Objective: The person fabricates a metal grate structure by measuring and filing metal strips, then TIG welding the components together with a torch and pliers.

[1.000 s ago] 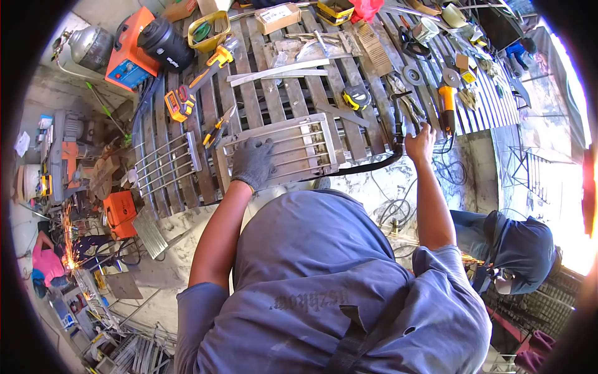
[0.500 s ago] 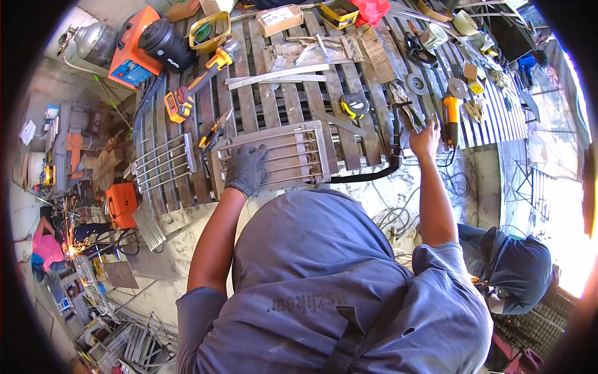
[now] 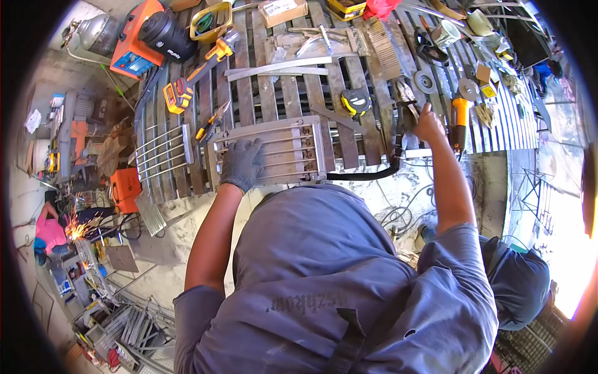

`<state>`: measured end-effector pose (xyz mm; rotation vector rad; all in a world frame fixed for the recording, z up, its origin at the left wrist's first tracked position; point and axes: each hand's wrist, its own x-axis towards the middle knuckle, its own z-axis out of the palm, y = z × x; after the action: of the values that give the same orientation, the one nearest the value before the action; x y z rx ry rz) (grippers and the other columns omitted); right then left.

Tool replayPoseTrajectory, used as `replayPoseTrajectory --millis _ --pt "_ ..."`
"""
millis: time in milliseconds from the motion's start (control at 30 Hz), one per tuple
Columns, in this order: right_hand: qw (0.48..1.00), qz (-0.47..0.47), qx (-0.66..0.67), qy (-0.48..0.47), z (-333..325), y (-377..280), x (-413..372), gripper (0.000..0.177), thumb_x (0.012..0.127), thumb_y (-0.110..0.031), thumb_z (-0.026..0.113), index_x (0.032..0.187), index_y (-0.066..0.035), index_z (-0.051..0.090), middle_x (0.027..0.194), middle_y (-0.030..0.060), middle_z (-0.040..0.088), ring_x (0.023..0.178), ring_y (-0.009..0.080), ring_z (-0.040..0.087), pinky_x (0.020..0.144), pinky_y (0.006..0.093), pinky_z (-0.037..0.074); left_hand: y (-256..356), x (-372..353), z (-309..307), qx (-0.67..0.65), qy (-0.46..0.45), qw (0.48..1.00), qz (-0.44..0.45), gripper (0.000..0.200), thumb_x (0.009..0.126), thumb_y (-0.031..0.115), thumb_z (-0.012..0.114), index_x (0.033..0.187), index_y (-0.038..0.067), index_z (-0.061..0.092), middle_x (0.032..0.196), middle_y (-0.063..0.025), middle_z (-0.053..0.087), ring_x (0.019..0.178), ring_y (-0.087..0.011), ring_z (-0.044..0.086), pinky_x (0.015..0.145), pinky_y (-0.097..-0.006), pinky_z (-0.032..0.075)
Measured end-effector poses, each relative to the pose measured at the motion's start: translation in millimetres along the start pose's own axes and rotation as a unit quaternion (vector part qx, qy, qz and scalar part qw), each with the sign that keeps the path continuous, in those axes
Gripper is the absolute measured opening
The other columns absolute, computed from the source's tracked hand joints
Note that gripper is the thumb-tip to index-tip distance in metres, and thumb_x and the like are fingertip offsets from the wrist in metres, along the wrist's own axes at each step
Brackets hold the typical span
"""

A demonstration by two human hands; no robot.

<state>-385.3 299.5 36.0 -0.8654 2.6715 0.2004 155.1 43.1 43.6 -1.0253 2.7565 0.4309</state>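
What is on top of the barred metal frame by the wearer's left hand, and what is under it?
The gloved left hand is on top, hiding part of the bars. Slats of the table emerge around the barred metal frame; whatever it covers cannot be seen.

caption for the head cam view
Gloved left hand on a barred metal frame, bare right hand beside the angle grinder on a slatted workbench.

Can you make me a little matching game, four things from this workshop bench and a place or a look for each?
1. Gloved left hand
2. Black jug
3. Angle grinder
4. Cardboard box

A. Carries a white label
B. On the barred metal frame
C. Has a round disc at one end
D. Beside the orange machine

Pairs: 1-B, 2-D, 3-C, 4-A
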Motion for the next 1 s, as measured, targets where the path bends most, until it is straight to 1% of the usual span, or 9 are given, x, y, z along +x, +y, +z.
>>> replayPoseTrajectory --millis 167,233,267,300,367,400,500,633,1000 --pt "0.992 0.083 0.091 0.03 26.2 38.8 19.8 0.057 0.09 -0.023 0.064 0.137 0.009 0.057 0.129 0.0383 0.073 0.13 0.0515 0.069 0.11 0.0525 0.057 -1.4 -2.5 0.3 0.006 0.009 1.0 0.014 0.087 0.08 0.032 0.093 0.159 0.017 0.058 0.143 -0.0163 0.062 0.133 -0.0423 0.058 0.114 -0.0512 0.051" --pt "0.945 0.028 0.325 -0.022 17.3 57.5 -17.9 0.035 0.088 -0.014 0.06 0.111 0.012 0.065 0.091 0.0327 0.075 0.079 0.0452 0.079 0.073 0.0532 0.066 -5.3 -2.8 1.1 -0.021 0.012 0.999 0.03 0.092 0.078 0.034 0.094 0.16 0.015 0.056 0.145 -0.0174 0.06 0.134 -0.0433 0.058 0.115 -0.0515 0.051" --pt "0.846 0.081 0.521 -0.083 26.6 69.9 -37.2 0.029 0.087 -0.01 0.059 0.108 0.009 0.064 0.079 0.0215 0.069 0.057 0.0347 0.071 0.052 0.0485 0.06 -7.5 -1.4 1.9 -0.025 0.003 0.999 0.032 0.093 0.078 0.035 0.094 0.16 0.015 0.056 0.147 -0.0181 0.059 0.136 -0.0437 0.057 0.116 -0.052 0.05" --pt "0.811 0.083 0.567 -0.117 6.5 63.1 -74.4 0.024 0.087 -0.006 0.057 0.106 0.007 0.064 0.077 0.017 0.067 0.061 0.0314 0.072 0.052 0.0433 0.058 -10.1 2.5 2.0 -0.027 -0.005 0.999 0.036 0.093 0.078 0.036 0.094 0.161 0.015 0.055 0.149 -0.0189 0.057 0.138 -0.044 0.056 0.117 -0.0525 0.049" --pt "0.691 0.064 0.701 -0.164 34.5 86.9 -116.7 0.038 0.083 0.002 0.053 0.119 0.009 0.062 0.091 0.0197 0.071 0.083 0.0348 0.076 0.076 0.0434 0.063 -8.7 5.3 -4.1 -0.01 -0.015 0.999 0.041 0.094 0.078 0.041 0.093 0.16 0.014 0.055 0.151 -0.02 0.056 0.138 -0.0443 0.057 0.117 -0.0531 0.049" --pt "0.54 0.059 0.821 -0.175 58.9 96.6 -139.7 0.053 0.077 0.005 0.05 0.129 0.007 0.06 0.108 0.0215 0.071 0.099 0.0357 0.075 0.088 0.0476 0.062 -1.7 4.9 -11.9 0.01 -0.017 0.999 0.041 0.094 0.078 0.045 0.093 0.159 0.014 0.056 0.149 -0.0203 0.056 0.136 -0.0443 0.058 0.116 -0.0532 0.05" --pt "0.456 0.028 0.875 -0.16 41.9 44.8 -236.2 0.07 0.068 0.007 0.052 0.136 -0.002 0.06 0.121 0.0138 0.067 0.111 0.0286 0.068 0.119 0.0567 0.051 -0.2 6.0 -14.1 0.036 -0.014 0.998 0.053 0.094 0.079 0.054 0.091 0.157 0.014 0.058 0.146 -0.0203 0.057 0.132 -0.0435 0.061 0.112 -0.054 0.052" --pt "0.349 0.029 0.911 -0.219 51.9 -12.1 -311.6 0.078 0.065 0.008 0.052 0.142 0.003 0.058 0.128 0.0163 0.067 0.12 0.0293 0.069 0.121 0.0613 0.049 -6.5 8.2 -8.6 0.044 -0.01 0.997 0.069 0.095 0.079 0.06 0.089 0.156 0.013 0.058 0.14 -0.0192 0.06 0.129 -0.0422 0.063 0.108 -0.0555 0.053" --pt "0.424 0.093 0.864 -0.256 63.8 -52.3 -365.8 0.071 0.062 0.009 0.052 0.133 0.008 0.062 0.12 0.0217 0.073 0.123 0.0376 0.072 0.11 0.049 0.058 -11.4 10.8 -11.5 0.08 -0.018 0.991 0.106 0.084 0.085 0.063 0.083 0.145 0.008 0.061 0.134 -0.0224 0.065 0.126 -0.0418 0.065 0.107 -0.056 0.052"
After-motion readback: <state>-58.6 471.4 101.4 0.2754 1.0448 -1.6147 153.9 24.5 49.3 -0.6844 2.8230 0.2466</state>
